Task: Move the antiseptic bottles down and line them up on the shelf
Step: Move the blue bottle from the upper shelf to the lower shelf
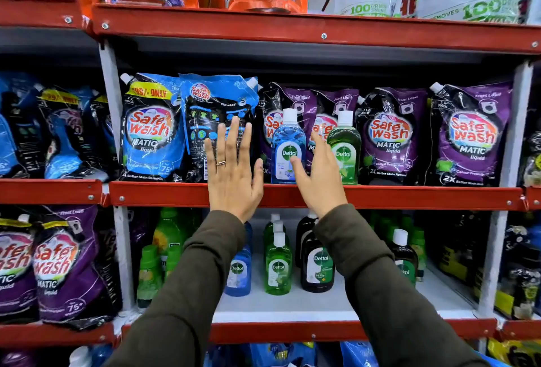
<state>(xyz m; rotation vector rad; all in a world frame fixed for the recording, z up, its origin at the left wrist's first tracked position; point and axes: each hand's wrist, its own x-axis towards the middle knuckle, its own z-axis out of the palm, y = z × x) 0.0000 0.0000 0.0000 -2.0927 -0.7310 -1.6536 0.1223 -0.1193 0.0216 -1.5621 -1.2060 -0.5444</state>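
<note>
Purple Safewash pouches [471, 135] beside blue Safewash pouches [149, 129].

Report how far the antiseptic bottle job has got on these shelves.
Done: several Dettol bottles already stand on the lower white shelf, roughly in rows. In hand: nothing is gripped yet; the right hand is open, reaching between the two bottles above, and the left hand is open in front of the blue pouch. Left: the blue bottle and green bottle on the middle shelf must come down.
</note>
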